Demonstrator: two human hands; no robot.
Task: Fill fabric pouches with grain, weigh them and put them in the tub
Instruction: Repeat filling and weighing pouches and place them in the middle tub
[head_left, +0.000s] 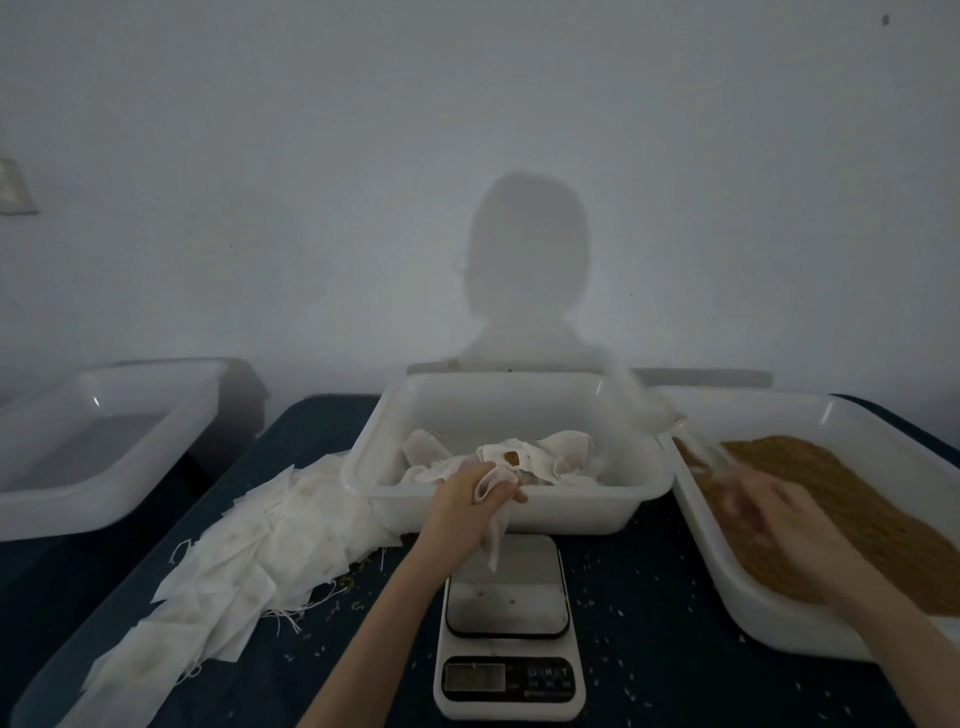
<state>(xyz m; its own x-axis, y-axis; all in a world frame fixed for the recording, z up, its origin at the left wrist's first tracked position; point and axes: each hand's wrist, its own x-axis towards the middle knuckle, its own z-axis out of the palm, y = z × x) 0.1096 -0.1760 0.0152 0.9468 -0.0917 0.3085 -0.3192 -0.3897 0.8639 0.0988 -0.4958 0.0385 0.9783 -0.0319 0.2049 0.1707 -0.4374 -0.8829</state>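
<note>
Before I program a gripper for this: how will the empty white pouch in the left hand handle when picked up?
Probably floppy: the pouch hangs limp from the left hand above the scale. Likely very light, being thin and unfilled. It may snag, since spare pouches trail loose threads.

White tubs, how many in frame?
3. One far left, bare inside; one centre behind the scale, holding pouches; one right, holding grain. None seems hidden.
</note>
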